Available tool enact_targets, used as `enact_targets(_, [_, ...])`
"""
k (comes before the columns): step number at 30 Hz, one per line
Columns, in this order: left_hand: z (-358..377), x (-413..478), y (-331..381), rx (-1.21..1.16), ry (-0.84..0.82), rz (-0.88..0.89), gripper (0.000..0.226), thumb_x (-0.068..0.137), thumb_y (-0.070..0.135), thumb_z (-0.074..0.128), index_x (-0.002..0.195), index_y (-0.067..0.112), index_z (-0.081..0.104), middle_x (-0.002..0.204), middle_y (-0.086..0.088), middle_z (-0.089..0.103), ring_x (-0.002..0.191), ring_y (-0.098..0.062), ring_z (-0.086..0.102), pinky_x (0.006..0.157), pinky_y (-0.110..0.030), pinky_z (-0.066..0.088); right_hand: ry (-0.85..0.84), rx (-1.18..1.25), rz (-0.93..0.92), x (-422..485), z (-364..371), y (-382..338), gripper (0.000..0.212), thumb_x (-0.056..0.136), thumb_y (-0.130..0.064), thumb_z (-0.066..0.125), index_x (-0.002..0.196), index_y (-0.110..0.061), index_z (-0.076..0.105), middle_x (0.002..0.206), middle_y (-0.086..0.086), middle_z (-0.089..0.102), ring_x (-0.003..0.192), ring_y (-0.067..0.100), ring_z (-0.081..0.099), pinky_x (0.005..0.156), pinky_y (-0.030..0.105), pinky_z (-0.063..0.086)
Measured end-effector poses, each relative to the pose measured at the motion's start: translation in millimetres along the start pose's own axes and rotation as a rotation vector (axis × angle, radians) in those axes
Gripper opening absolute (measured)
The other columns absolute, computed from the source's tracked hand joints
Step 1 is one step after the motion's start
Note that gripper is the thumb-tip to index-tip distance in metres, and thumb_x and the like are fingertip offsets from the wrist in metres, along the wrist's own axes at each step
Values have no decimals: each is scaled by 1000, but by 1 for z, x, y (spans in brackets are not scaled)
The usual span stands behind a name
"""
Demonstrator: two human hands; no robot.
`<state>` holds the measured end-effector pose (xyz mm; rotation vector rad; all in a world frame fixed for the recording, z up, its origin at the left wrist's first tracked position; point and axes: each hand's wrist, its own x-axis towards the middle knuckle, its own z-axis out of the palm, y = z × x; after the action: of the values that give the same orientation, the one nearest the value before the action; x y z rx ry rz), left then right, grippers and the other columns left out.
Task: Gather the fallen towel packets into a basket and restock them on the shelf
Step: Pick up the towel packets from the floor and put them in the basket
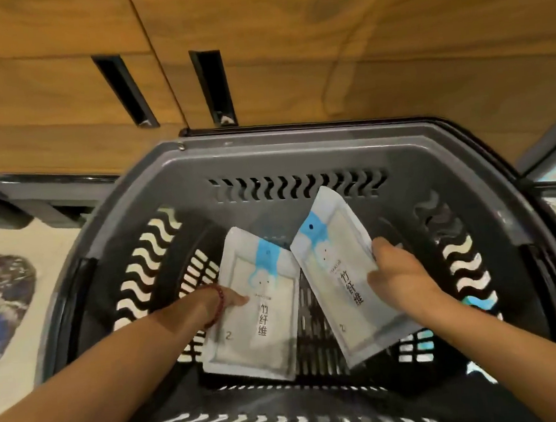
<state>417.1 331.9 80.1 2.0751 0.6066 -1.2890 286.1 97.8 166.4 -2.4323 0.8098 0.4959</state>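
Inside the grey slotted plastic basket (266,160), my left grip (233,301) pinches one white-and-blue towel packet (261,315), my right grip (395,270) the second packet (336,266), long axes toward its far wall.

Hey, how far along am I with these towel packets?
Nothing looks finished: the grey basket holds no loose packets. In hand: left hand grips the left packet, right hand the right packet, inside the basket. Left: shelving; no shelf shows.

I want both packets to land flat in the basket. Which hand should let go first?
Probably left. The left hand holds the left packet flatter, over the basket floor. The right hand holds the right packet tilted, overlapping its edge.
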Motion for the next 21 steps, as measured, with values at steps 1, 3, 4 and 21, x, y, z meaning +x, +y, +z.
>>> enact_targets(1, [-2,4,-2,20,22,10,42,79,15,73,115,4,55,129,-18,54,108,-38,54,95,-45,41,0,-5,5,1,3,2,31,90,-6,47,120,-11,42,88,-1,47,83,18,50,61,26,39])
enact_targets(3, [-4,12,-6,149,98,15,42,83,17,71,118,2,53,131,-19,53,106,-35,56,92,-43,43,-2,-1,21,2,7,5,29,90,-6,48,118,-12,42,93,0,50,83,17,51,63,26,41])
enact_targets(4, [-4,18,-9,267,145,11,48,85,19,68,125,2,49,131,-19,52,112,-35,55,94,-42,44,-4,1,24,3,8,6,27,90,-7,48,116,-13,43,96,0,52,83,16,50,62,24,41])
enact_targets(21, [14,7,-7,1056,233,42,50,92,32,53,132,4,45,132,-15,51,120,-29,51,98,-35,44,-80,157,-97,13,28,9,18,91,-10,51,99,-23,42,99,-4,49,88,11,50,53,13,33])
